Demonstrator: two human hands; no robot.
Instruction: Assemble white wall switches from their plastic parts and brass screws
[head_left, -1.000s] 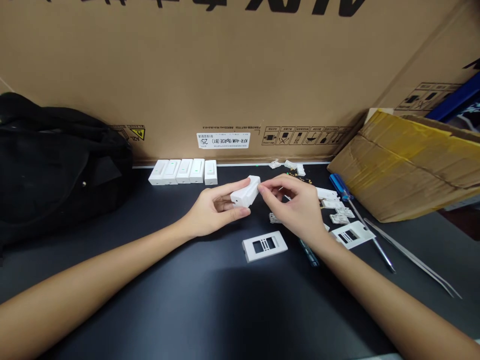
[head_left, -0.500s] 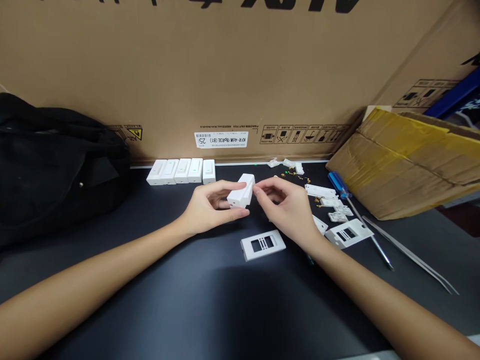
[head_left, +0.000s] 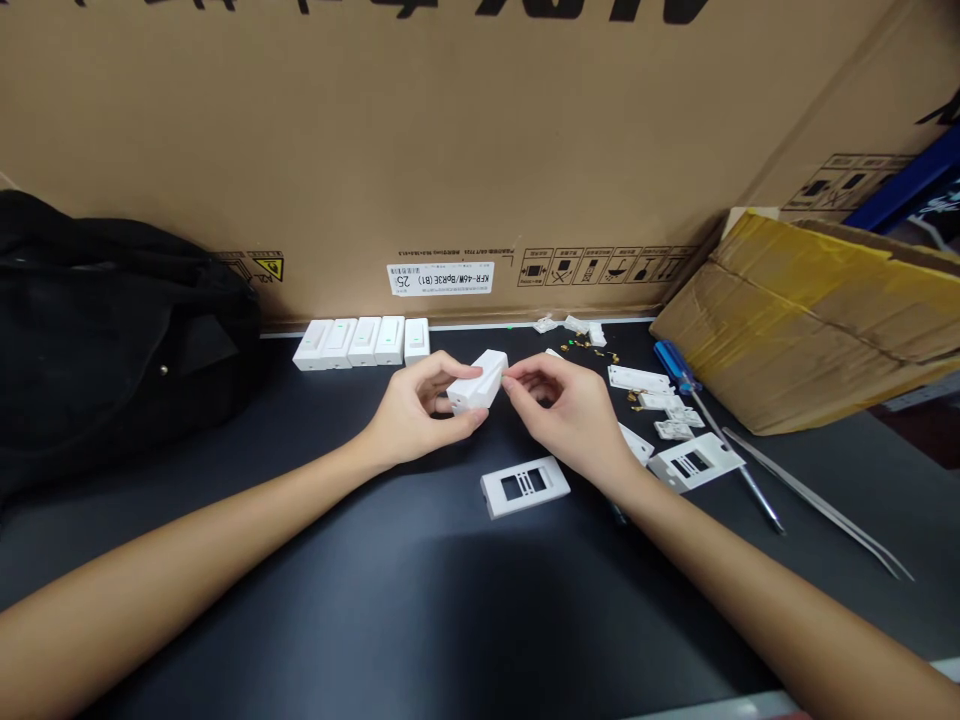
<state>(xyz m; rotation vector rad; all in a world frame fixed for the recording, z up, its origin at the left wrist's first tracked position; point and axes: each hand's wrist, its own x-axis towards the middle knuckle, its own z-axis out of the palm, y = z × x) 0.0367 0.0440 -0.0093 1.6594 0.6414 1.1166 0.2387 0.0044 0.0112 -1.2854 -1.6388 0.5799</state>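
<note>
A white switch (head_left: 478,382) is gripped between the thumb and fingers of my left hand (head_left: 424,410), raised over the dark table and tilted. My right hand (head_left: 566,415) is closed in a pinch at the switch's right end, its fingertips touching or very near it. Whatever sits between those fingertips is hidden. Below the hands lies a white switch housing (head_left: 525,487) with rectangular openings. A second white housing (head_left: 696,462) rests to the right, beyond my right wrist.
Several assembled white switches (head_left: 360,342) stand in a row at the back. Small white parts (head_left: 660,402) and brass pieces lie right, near a blue-handled screwdriver (head_left: 679,368) and metal tweezers (head_left: 817,500). A black bag (head_left: 112,340) and a cardboard box (head_left: 810,320) flank the table.
The switch has turned slightly in my left hand and shifted a little left. My right hand has kept its pinch at the switch's end.
</note>
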